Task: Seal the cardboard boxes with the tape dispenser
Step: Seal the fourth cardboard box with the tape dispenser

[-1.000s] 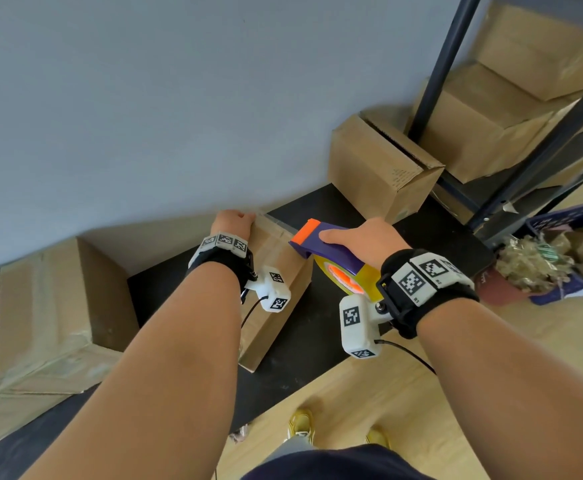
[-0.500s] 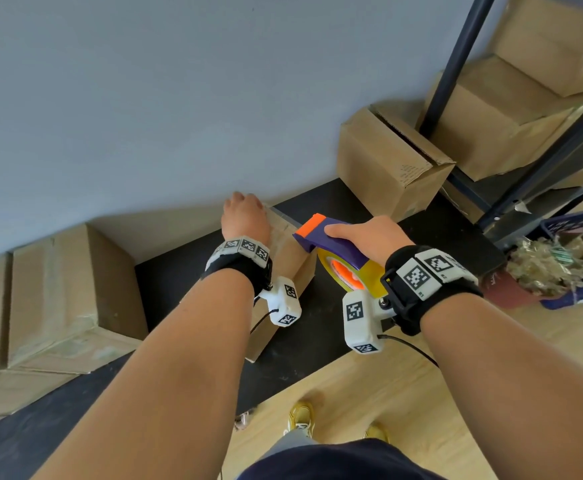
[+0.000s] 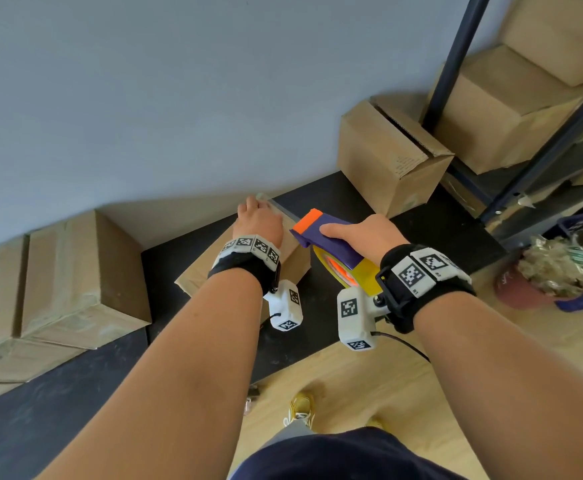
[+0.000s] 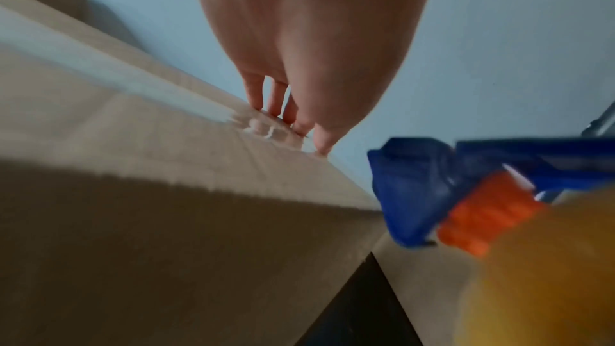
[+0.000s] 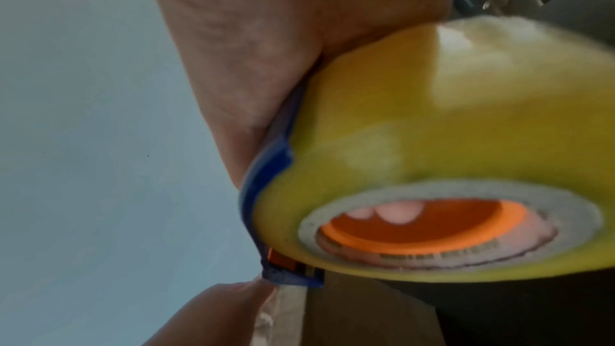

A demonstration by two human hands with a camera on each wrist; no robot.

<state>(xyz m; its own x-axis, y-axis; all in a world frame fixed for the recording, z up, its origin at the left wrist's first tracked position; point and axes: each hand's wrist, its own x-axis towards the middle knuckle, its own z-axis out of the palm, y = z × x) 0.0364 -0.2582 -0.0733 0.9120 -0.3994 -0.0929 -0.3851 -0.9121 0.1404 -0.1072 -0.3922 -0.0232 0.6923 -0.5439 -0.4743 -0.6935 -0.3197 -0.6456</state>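
Head view. Your left hand (image 3: pixel 258 220) lies on top of the cardboard box (image 3: pixel 210 268) at its far end, palm down; the fingers are hidden behind the knuckles here. The box sits on the black table (image 3: pixel 317 327), near the grey wall (image 3: pixel 179 98). Your right hand (image 3: pixel 362 237) wraps the purple handle of the tape dispenser (image 3: pixel 331 244), held just right of the box with its orange end nearest your left hand. The yellow tape roll (image 3: pixel 359 275) hangs below the handle. A second box (image 3: pixel 387 157), flaps ajar, stands further back on the table. More boxes (image 3: pixel 75 271) are stacked at the left. A dark metal rack (image 3: pixel 456 57) with cartons stands at the right.

Left wrist view. Your fingers (image 4: pixel 276 99) reach out straight, tips touching a glossy strip of clear tape (image 4: pixel 263 128) at the box's (image 4: pixel 166 233) far edge. They press, nothing is gripped. The dispenser's (image 4: pixel 432 188) blue and orange head, blurred, hovers just beside the near right corner of the box.

Right wrist view. Your palm (image 5: pixel 266 49) is closed over the dispenser's blue frame (image 5: pixel 266 180). Two fingertips (image 5: pixel 399 212) show through the orange core of the yellow roll (image 5: pixel 449 128). The dispenser's tip is just beside your left hand (image 5: pixel 216 309) on the taped box top (image 5: pixel 289 317); whether they touch cannot be told.
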